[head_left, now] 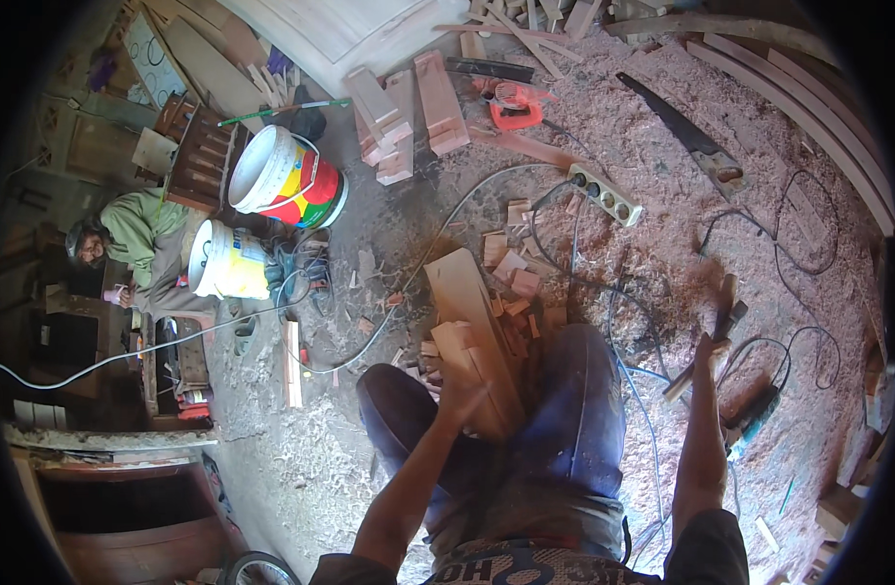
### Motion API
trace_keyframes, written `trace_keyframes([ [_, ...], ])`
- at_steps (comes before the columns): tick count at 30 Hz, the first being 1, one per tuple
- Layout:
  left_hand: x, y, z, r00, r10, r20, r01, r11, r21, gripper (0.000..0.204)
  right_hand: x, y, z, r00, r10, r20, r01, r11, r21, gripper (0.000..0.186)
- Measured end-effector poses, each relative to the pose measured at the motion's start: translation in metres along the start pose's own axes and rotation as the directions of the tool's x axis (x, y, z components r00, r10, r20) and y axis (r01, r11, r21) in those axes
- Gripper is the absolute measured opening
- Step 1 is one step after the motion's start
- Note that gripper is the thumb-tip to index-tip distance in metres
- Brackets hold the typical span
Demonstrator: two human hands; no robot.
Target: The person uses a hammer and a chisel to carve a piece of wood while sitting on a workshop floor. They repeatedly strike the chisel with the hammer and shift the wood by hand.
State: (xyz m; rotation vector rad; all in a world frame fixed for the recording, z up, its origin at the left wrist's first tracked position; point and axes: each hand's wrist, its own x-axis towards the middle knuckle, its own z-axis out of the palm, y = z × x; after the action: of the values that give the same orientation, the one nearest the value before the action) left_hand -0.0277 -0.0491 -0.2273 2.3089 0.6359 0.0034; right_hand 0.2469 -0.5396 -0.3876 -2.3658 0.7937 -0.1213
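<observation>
Between my bent knees a thick wooden board [459, 277] slants up from my lap. A shorter wood block [457, 343] lies on it, with the fingers of my left hand [460, 395] wrapped around its near end. Out to the right, above the shavings, my right hand [711, 353] is closed around a wooden-handled tool [678, 386] with a dark metal part near its top. Motion blurs this tool, so its exact kind is unclear. Small wood offcuts [514, 273] are piled just beyond and beside the board.
Cables run from a power strip [605, 195] across the shavings. A handsaw [691, 132], a red power tool [514, 105] and a green power tool [755, 419] lie around me. Two buckets [272, 166] stand left, near a seated person [145, 234]. Planks [798, 107] lie far right.
</observation>
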Motion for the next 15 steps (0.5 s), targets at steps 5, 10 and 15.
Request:
trace_keyframes([
  [5,-0.003,0.011,0.009,0.928,-0.346,0.139,0.363,0.925,-0.117,0.067,0.044,0.08,0.041,0.994,-0.078,0.07,0.085,0.991,-0.104,0.078],
  [10,-0.006,0.027,0.005,0.904,-0.405,0.139,0.424,0.893,-0.149,0.071,0.028,0.086,0.055,0.96,-0.039,0.277,-0.066,0.931,0.358,0.086],
  [15,-0.029,0.038,-0.01,0.944,-0.328,-0.018,0.314,0.918,-0.242,0.086,0.028,0.061,0.012,0.813,-0.55,-0.189,0.57,0.819,0.069,0.048],
])
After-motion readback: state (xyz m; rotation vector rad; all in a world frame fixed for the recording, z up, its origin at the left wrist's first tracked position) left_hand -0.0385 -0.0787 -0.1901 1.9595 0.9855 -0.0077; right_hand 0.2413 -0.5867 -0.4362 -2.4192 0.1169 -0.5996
